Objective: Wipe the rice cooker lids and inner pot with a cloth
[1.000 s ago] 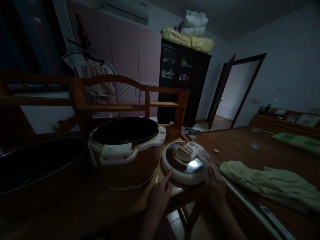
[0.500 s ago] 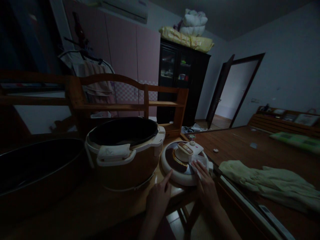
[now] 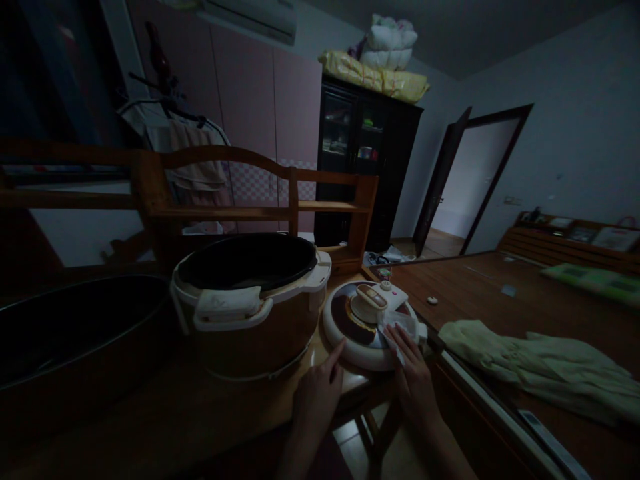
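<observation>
A round cooker lid (image 3: 341, 319), white-rimmed with a dark and silver top and a raised handle, lies on the wooden table. My right hand (image 3: 413, 363) presses a crumpled white tissue (image 3: 395, 327) onto the right side of its top, fingers together over it. At the near left rim, my left hand (image 3: 319, 399) has its index finger stretched out against the lid; its other fingers are partly curled and nothing shows in them. Left of the lid stands the electric pressure cooker body (image 3: 260, 333), open at the top, with a dark inside and white side handles.
A big dark pot (image 3: 85, 360) stands at the far left. Behind the cooker rises a wooden shelf rail (image 3: 225, 215). Right of the table, a wooden bed-like surface (image 3: 480, 293) holds a pale green cloth (image 3: 530, 360) and a small white round piece (image 3: 432, 301).
My right hand and the tissue have shifted only slightly on the lid. My left hand stays at the rim. The view has moved a little.
</observation>
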Tool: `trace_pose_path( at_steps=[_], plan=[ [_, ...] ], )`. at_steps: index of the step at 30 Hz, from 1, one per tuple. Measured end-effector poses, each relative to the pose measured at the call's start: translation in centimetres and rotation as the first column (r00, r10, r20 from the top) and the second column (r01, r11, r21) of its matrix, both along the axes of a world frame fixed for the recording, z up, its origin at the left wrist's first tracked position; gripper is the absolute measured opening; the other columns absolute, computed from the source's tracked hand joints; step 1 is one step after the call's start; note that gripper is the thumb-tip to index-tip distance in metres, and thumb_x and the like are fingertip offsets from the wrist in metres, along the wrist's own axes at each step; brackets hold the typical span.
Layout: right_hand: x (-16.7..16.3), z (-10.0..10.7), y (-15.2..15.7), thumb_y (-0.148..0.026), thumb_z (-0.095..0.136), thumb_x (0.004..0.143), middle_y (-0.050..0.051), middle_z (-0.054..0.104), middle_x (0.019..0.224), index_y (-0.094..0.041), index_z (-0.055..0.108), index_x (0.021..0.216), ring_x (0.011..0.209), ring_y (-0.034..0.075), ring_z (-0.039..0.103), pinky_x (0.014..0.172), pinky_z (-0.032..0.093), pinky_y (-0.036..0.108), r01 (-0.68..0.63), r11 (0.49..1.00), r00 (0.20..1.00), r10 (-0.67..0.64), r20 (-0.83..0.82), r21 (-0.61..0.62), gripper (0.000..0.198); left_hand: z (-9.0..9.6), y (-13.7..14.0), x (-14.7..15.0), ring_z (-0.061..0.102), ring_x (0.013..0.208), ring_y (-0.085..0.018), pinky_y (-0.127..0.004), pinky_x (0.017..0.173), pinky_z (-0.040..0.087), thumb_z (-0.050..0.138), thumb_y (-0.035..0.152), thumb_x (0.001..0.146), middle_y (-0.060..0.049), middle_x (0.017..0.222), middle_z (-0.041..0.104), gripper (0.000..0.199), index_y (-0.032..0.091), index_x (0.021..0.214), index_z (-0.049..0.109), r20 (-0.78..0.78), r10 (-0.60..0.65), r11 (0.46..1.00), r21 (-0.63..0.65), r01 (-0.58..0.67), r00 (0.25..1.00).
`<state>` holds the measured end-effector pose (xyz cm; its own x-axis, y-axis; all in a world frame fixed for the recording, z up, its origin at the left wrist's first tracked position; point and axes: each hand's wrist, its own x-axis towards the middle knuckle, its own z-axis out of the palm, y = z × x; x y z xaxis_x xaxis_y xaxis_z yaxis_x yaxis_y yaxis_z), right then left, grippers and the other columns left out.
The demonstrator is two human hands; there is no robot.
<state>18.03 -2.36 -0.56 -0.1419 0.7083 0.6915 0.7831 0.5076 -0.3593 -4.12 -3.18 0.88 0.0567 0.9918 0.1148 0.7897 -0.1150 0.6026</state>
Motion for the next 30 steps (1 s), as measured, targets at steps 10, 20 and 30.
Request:
trace_pose_path(
  at_steps=[10, 20, 30],
  plan=[
    [-0.4, 0.1, -1.5, -0.028, 0.028, 0.1, 0.0, 0.043, 0.147, -0.029, 0.042, 0.143, 0.142, 0.024, 0.028, 0.114, 0.03, 0.052, 0.008, 1.0, 0.999, -0.009, -0.035, -0.027, 0.045, 0.2, -0.2, 0.1, 0.069, 0.081, -0.02, -0.025, 0.065, 0.042, 0.044, 0.028, 0.094, -0.007, 0.088, 0.074, 0.049, 0.036, 0.142, 0.042, -0.011, 0.019, 1.0, -0.017, -0.019, 1.0],
    [-0.4, -1.3, -3.6, -0.027, 0.033, 0.099, 0.002, 0.043, 0.148, -0.028, 0.044, 0.142, 0.138, 0.024, 0.035, 0.112, 0.034, 0.048, -0.042, 0.995, 0.997, 0.036, -0.067, -0.089, 0.045, 0.1, 0.0, 0.0, 0.069, 0.082, -0.019, -0.024, 0.064, 0.041, 0.045, 0.028, 0.093, -0.005, 0.092, 0.075, 0.051, 0.039, 0.143, 0.038, 0.012, -0.003, 1.0, -0.002, 0.003, 1.0],
    [4.8, -4.0, -4.0, -0.035, 0.035, 0.098, 0.009, 0.071, 0.075, -0.018, 0.069, 0.112, 0.074, 0.028, 0.069, 0.07, 0.055, 0.04, 0.328, 0.945, 0.908, -0.31, -0.281, 0.019, 0.041, 0.0, 0.0, 0.1, 0.069, 0.079, -0.02, -0.025, 0.062, 0.04, 0.044, 0.029, 0.094, -0.006, 0.087, 0.074, 0.05, 0.04, 0.143, 0.039, 0.001, 0.004, 1.0, 0.008, -0.004, 1.0]
  ],
)
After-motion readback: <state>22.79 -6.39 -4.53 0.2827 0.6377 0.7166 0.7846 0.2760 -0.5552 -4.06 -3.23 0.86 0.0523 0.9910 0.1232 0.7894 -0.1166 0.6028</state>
